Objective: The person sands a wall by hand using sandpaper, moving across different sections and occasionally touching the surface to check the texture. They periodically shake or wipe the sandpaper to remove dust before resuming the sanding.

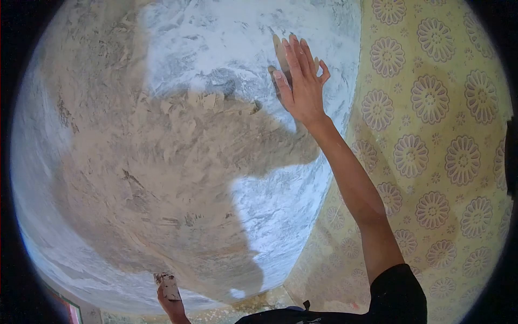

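My right hand (305, 89) is raised to the upper part of the plastered wall (189, 146), its fingers outstretched and nothing in it. Its palm faces the rough grey-white surface, and a shadow falls just left of the fingers. Low on the left, my left hand (171, 308) is closed around a small, flat, plaster-smeared scraper (169, 287) with dark blotches. The scraper lies close to the wall; whether it touches cannot be made out. Most of the left fingers are hidden behind it.
Yellowish wallpaper with flower medallions (426, 102) covers the adjoining surface on the right, meeting the plaster along a slanting edge. A black sleeve (399, 294) shows at the bottom. Part of a green-edged frame (73, 310) appears at lower left. Large shadows cross the plaster.
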